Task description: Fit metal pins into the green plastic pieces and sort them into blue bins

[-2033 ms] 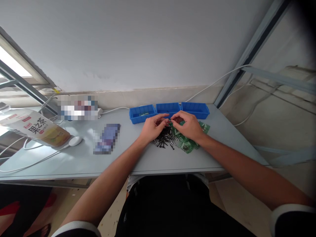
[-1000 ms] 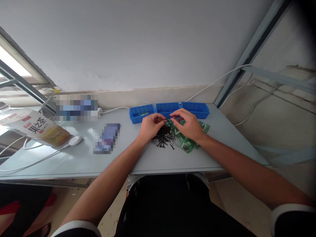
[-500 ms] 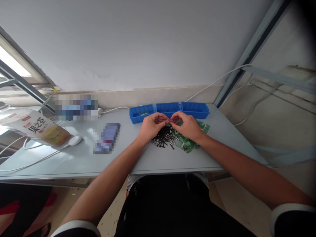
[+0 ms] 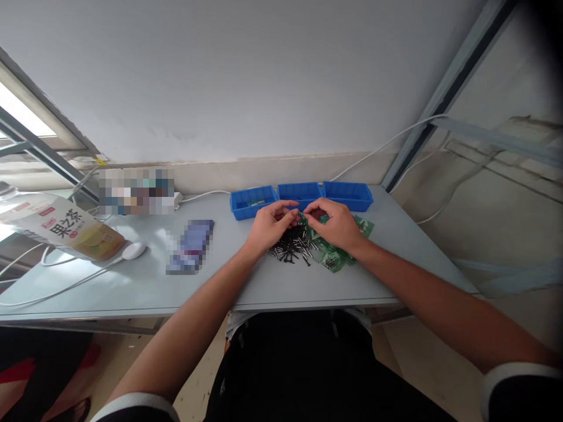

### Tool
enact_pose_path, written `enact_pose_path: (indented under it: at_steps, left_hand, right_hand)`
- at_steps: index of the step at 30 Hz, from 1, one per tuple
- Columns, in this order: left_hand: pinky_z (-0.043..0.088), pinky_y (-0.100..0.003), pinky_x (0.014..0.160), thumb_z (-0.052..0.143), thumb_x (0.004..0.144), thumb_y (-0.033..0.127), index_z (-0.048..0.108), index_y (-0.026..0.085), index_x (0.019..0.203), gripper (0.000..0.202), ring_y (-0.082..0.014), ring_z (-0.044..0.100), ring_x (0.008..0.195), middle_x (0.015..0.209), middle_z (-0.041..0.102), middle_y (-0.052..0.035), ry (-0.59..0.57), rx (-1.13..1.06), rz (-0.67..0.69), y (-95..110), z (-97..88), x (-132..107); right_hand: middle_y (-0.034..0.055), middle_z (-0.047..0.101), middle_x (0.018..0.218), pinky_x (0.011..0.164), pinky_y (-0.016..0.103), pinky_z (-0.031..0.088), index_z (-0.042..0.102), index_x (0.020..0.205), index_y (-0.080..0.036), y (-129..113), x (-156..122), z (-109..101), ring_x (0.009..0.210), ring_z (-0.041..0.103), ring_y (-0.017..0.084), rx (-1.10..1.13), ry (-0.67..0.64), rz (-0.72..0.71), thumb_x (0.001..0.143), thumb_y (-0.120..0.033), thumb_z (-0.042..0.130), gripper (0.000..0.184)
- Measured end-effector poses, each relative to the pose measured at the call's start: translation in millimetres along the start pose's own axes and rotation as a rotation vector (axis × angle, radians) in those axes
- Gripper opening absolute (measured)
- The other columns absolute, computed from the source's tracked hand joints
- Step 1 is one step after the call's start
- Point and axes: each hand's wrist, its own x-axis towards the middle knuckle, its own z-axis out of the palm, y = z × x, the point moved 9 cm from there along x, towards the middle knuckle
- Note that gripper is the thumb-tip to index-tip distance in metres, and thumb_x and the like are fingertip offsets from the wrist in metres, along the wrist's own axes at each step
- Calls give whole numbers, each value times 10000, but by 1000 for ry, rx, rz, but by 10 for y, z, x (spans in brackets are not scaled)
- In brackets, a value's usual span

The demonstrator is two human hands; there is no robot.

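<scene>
Black screws [image 4: 294, 241] lie heaped beneath left hand [image 4: 270, 225] and right hand [image 4: 335, 224]

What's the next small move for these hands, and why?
I'd probably ease the right hand aside slightly: it and the left hand nearly meet at the screw pile, and whatever they may pinch is too small to make out.

I watched a grey table [image 4: 281, 288] carry dark screws [image 4: 294, 245], green packets [image 4: 336, 258] and blue bins [image 4: 299, 190] near mid-frame, a bottle [image 4: 73, 227] at left.
</scene>
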Motion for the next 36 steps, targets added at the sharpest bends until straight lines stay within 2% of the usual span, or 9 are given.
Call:
enact_pose_path:
  at_steps: [3, 9, 14, 19, 23, 29, 33, 36]
  left_hand:
    - [651, -384, 894, 663, 992, 399, 772, 199, 1255, 348, -221, 786, 934, 1004, 822, -76, -46, 28, -1, 11, 37, -18]
    - [616, -420, 1045, 663, 982, 368, 810, 255, 1244, 321, -264, 765, 1139, 1210, 812, -57, -82, 118, 26, 38, 67, -13]
    - [620, -443, 1045, 633, 1001, 363, 781, 207, 1310, 376, -256, 788, 1069, 1174, 822, -78, -136, 23, -5, -5, 115, -16]
    - [597, -490, 1097, 682, 965, 340, 810, 262, 1261, 332, -286, 761, 1164, 1239, 806, -53, -48, 85, 8, -21, 34, -6]
    - [596, -502, 1107, 686, 951, 300, 814, 274, 1251, 327, -282, 750, 1192, 1265, 796, -43, -8, 64, 29, -9, -1, 1]
    - [585, -517, 1117, 731, 945, 374, 803, 254, 1270, 353, -286, 751, 1190, 1266, 796, -65, -28, 28, 29, 11, 22, -5]
    - [593, -510, 1098, 753, 932, 421, 822, 237, 1195, 328, -284, 767, 1144, 1210, 813, -74, -36, 1, 6, -4, 31, -7]
    - [616, -481, 1045, 756, 928, 396, 807, 204, 1131, 284, -258, 790, 1053, 1131, 823, -85, -14, -27, -25, -47, 3, 4]
  right_hand:
    - [42, 775, 947, 737, 362, 579, 749, 927, -238, -5, 2, 15, 817, 714, 213, -24, -13, -38, 936, -204, 688, 70]
    - [50, 751, 972, 735, 361, 592, 797, 962, -237, 44, -2, 10, 782, 685, 192, -4, 9, -46, 946, -215, 711, 90]
    - [51, 752, 971, 723, 359, 589, 817, 970, -242, 78, -6, 20, 784, 681, 193, -15, 4, -35, 950, -225, 709, 111]
    - [66, 770, 1024, 757, 390, 609, 838, 1024, -270, 48, 2, 35, 873, 708, 232, -20, -28, -20, 966, -333, 722, 144]
    - [75, 776, 1093, 808, 421, 617, 830, 1077, -275, -19, 0, 65, 895, 719, 239, -22, -67, -50, 992, -336, 675, 187]
    - [61, 786, 1032, 800, 412, 619, 766, 1069, -249, 68, -8, 60, 875, 729, 239, 10, -36, -1, 948, -312, 730, 141]
    - [48, 790, 1000, 793, 399, 621, 735, 1044, -244, 87, -14, 68, 866, 737, 232, 22, -30, 14, 922, -281, 757, 129]
    - [55, 790, 1021, 799, 402, 629, 728, 1067, -245, 56, -16, 86, 881, 743, 233, 42, -47, -5, 921, -299, 762, 159]
